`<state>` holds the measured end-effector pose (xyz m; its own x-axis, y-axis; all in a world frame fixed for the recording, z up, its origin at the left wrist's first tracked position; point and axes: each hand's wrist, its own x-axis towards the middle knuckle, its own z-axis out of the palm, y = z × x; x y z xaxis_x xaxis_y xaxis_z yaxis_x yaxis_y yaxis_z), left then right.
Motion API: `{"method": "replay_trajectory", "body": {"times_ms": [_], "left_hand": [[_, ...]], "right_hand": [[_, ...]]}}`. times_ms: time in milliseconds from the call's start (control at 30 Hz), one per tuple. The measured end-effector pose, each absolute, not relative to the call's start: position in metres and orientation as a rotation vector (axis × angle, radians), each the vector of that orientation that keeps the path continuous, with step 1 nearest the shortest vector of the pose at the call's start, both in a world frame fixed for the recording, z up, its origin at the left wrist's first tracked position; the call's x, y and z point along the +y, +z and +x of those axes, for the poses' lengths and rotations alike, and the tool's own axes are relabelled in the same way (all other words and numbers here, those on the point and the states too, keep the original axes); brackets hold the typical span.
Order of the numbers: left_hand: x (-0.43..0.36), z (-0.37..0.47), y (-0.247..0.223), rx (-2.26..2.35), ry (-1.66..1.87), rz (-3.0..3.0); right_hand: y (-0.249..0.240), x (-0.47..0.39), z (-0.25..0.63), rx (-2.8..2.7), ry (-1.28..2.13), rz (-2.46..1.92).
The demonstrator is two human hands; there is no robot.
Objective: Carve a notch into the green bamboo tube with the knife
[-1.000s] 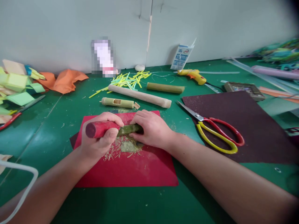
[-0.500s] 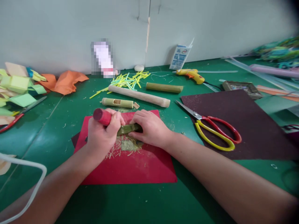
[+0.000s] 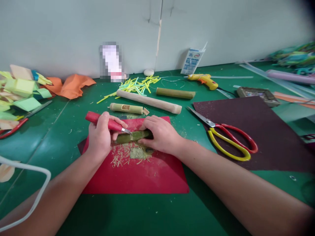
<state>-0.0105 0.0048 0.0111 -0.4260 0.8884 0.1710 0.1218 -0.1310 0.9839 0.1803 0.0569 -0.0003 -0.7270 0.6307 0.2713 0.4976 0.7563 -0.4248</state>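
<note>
My left hand [image 3: 101,134] is closed around the red handle of a carving knife [image 3: 115,125], held low and slanted. Its short metal blade touches the top of a green bamboo piece [image 3: 134,136] near a pale scored line. With thumb and fingers, my right hand [image 3: 161,134] grips the right end of that bamboo, which its fingers partly hide. Beneath both hands lies a red sheet [image 3: 157,178], strewn with thin bamboo shavings [image 3: 120,154] and bearing a worn greyish patch. Just behind the sheet rests a pale bamboo tube [image 3: 126,108] with a rectangular opening.
A wooden stick [image 3: 150,101], another bamboo length [image 3: 176,93] and cut yellow strips [image 3: 137,86] lie behind. To the right are large scissors [image 3: 221,132] on a dark sheet [image 3: 270,137], and a yellow glue gun [image 3: 204,80]. Folded papers [image 3: 23,90] are piled left.
My left hand has tipped the knife from a steep hold to a low slant, uncovering its blade and more of the bamboo's left part. My right hand keeps its grip.
</note>
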Motion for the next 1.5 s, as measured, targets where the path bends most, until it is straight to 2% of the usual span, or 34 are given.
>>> {"method": "replay_trajectory", "body": {"times_ms": [200,367,533,700,833,900,1000,1100,1200,1500], "left_hand": [[0.007,-0.017,0.008,1.574,1.611,1.077],[0.011,-0.022,0.007,1.603,1.873,1.157],[0.002,-0.019,0.018,1.567,1.988,1.616],[-0.013,-0.013,0.026,1.65,1.936,1.991],[-0.022,-0.003,0.026,1.508,1.844,2.243],[-0.023,0.0,0.025,1.471,1.9,2.198],[-0.016,-0.004,0.019,1.541,2.063,1.816],[-0.003,-0.02,0.01,1.701,1.935,1.397],[0.01,-0.037,0.001,1.71,1.821,1.288],[0.018,-0.052,-0.003,1.871,1.779,1.333]], "right_hand": [[-0.001,0.057,0.181,-2.553,0.457,-0.884],[-0.002,0.056,0.181,-2.539,0.473,-0.884],[-0.001,0.056,0.181,-2.542,0.484,-0.868],[-0.001,0.057,0.181,-2.524,0.494,-0.852],[-0.003,0.056,0.181,-2.527,0.471,-0.868],[-0.003,0.055,0.181,-2.529,0.466,-0.87],[-0.002,0.056,0.182,-2.533,0.467,-0.877],[-0.001,0.056,0.181,-2.539,0.474,-0.885],[-0.001,0.057,0.181,-2.539,0.476,-0.909],[0.0,0.057,0.181,-2.546,0.498,-0.905]]}}
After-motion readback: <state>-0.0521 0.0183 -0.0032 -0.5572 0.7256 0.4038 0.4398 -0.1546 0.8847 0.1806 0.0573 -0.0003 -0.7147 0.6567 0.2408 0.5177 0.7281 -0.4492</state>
